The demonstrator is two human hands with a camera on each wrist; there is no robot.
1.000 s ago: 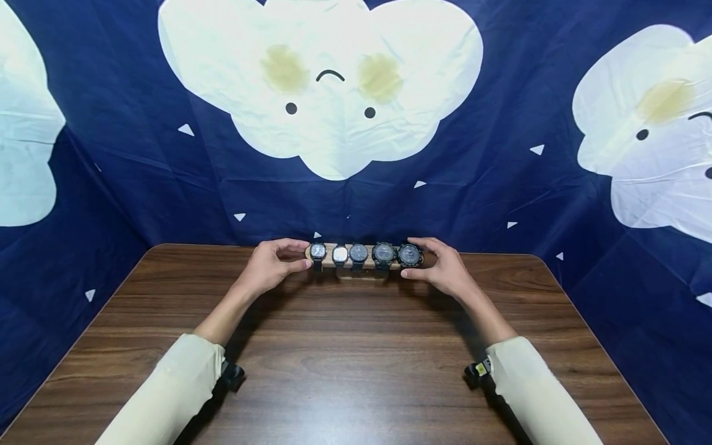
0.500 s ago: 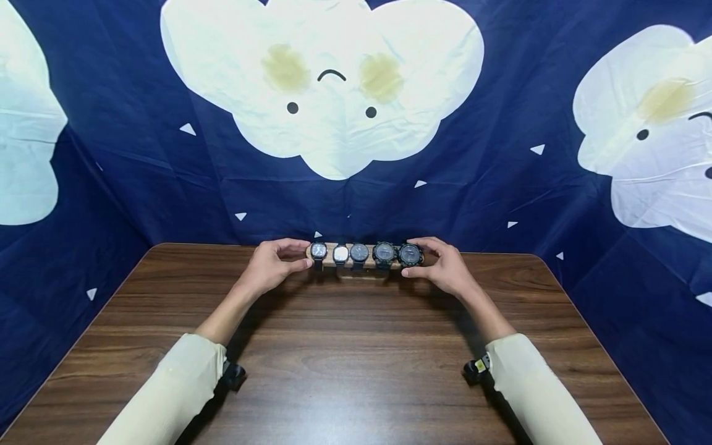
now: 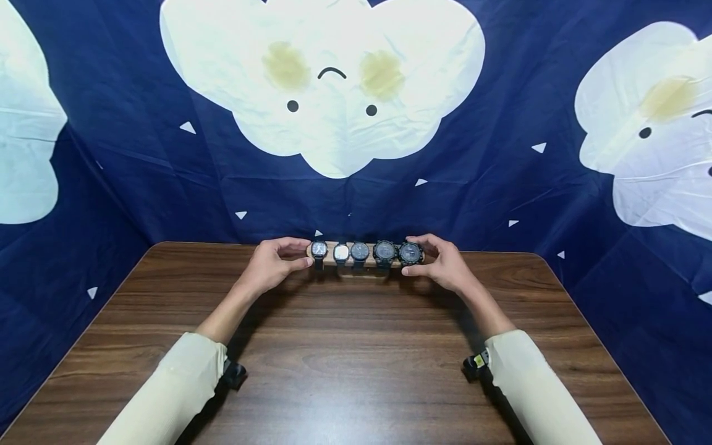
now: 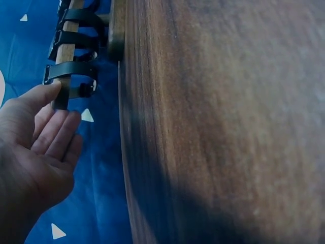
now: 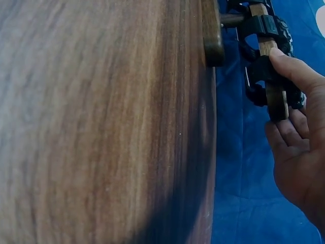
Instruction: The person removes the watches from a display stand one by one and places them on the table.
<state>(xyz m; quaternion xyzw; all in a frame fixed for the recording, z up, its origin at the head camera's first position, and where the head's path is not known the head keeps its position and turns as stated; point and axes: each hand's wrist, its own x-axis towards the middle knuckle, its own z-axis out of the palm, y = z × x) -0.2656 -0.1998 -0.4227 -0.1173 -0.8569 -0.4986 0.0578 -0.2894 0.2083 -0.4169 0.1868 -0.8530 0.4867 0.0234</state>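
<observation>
Several dark-strapped wristwatches hang in a row on the crossbar of a wooden watch stand [image 3: 329, 254], near the table's far edge. My left hand [image 3: 269, 266] pinches the bar's left end, next to a watch with a squarish face [image 3: 319, 249]. At the right end, my right hand [image 3: 445, 267] grips the bar beside a chunky black watch [image 3: 410, 252]. Both wrist views show a thumb on the bar [image 4: 65, 55], with fingers around its end. The stand's base [image 5: 213, 38] sits on the tabletop; in the head view the bar and watches partly hide it.
The brown wood-grain table [image 3: 356, 352] stretches from the stand toward me. Behind it hangs a dark blue cloth [image 3: 183, 191] with white cloud shapes. A small black device [image 3: 233, 374] is strapped at each sleeve cuff.
Hardly anything differs. Both hands keep their hold on the stand's ends, and the whole head view has shifted very slightly.
</observation>
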